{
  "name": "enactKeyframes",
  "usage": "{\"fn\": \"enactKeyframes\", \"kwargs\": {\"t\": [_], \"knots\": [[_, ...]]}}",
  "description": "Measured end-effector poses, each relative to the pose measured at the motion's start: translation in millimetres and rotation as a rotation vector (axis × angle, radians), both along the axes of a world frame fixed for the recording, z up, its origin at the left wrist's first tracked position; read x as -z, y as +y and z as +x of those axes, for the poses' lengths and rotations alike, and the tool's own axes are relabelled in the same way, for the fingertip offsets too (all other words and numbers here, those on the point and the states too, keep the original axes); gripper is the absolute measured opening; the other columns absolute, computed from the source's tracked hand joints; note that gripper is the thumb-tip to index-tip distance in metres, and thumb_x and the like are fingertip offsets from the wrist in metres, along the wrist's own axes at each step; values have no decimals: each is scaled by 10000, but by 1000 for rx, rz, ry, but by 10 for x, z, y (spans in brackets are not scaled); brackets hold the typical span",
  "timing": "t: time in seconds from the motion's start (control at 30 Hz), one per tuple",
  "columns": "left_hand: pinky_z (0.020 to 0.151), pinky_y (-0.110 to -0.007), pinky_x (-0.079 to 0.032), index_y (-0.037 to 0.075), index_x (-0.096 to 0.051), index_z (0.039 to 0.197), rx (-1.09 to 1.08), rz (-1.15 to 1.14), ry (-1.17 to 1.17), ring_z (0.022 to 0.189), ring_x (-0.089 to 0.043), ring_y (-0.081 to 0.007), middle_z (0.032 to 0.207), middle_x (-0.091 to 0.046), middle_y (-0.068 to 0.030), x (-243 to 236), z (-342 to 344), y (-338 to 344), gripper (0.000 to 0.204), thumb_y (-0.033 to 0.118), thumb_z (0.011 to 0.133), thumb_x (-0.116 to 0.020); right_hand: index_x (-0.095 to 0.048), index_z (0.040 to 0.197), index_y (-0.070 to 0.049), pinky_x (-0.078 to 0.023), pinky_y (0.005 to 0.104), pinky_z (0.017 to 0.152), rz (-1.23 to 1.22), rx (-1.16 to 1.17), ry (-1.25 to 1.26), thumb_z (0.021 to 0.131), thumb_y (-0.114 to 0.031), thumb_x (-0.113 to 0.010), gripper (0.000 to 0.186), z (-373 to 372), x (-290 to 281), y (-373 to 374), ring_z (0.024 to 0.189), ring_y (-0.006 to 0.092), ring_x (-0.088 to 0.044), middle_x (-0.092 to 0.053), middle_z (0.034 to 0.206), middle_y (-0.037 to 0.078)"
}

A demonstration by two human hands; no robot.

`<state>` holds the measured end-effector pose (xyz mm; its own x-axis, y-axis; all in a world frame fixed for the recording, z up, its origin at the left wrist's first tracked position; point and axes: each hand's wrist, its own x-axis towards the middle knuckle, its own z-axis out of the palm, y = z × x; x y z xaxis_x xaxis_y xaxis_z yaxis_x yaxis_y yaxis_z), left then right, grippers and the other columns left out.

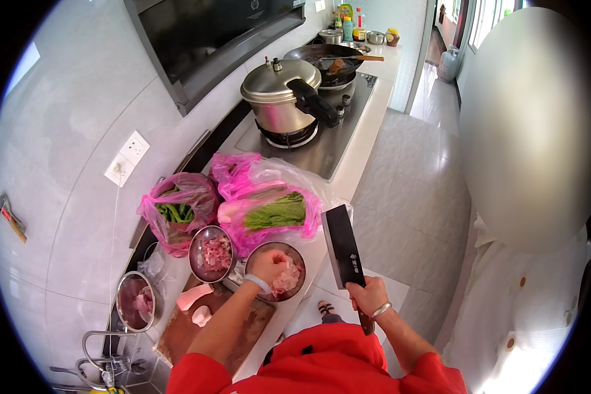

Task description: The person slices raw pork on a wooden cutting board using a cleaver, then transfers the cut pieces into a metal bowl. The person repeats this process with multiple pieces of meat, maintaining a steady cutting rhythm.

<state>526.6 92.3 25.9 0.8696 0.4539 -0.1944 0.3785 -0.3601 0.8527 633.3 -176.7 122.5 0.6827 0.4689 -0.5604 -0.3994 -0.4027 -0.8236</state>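
Note:
My right hand (370,295) grips the handle of a cleaver (341,243) with a broad dark blade, held up off the counter's front edge. Inside a metal bowl (298,251) is my left hand (270,266), its fingers curled in against pale pink sliced meat (287,281); what they hold is hidden. A second metal bowl (192,257) beside it contains chopped pinkish-red meat (217,253). Below my left forearm lies a brown cutting board (233,338) with a pale strip of meat or fat (194,297) and a smaller pale chunk (202,316).
Pink plastic bags with green peppers (175,212) and a leafy green vegetable (276,211) sit behind the bowls. A strainer bowl (152,315) with meat stands left. Beyond are a pressure cooker (282,98) and wok (308,58) on the stove. A person in white clothing (525,315) is at right.

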Motion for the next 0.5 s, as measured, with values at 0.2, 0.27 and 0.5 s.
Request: {"fn": "enactKeyframes", "kwargs": {"t": [0.2, 0.27, 0.5], "knots": [[712, -373, -471, 41, -601, 783, 168, 485, 221, 792, -593, -275, 794, -624, -126, -301, 320, -471, 121, 143, 725, -572, -550, 660, 65, -396, 283, 376, -14, 5, 2, 770, -128, -577, 224, 39, 29, -64, 396, 123, -488, -515, 514, 71], [737, -403, -456, 46, -584, 766, 205, 620, 240, 836, -572, -299, 817, -613, -135, -185, 326, -481, 115, 148, 714, -568, -551, 661, 62, -396, 281, 377, 8, 27, 26, 772, -127, -577, 221, 29, 27, -79, 398, 122, -487, -513, 516, 69], [687, -396, -476, 41, -575, 799, 142, 577, 145, 762, -586, -299, 796, -621, -133, 82, 284, -400, 129, 131, 707, -568, -535, 631, 48, -388, 285, 370, 14, 52, 42, 773, -120, -588, 227, 1, 31, -66, 394, 118, -485, -511, 516, 56]]}}
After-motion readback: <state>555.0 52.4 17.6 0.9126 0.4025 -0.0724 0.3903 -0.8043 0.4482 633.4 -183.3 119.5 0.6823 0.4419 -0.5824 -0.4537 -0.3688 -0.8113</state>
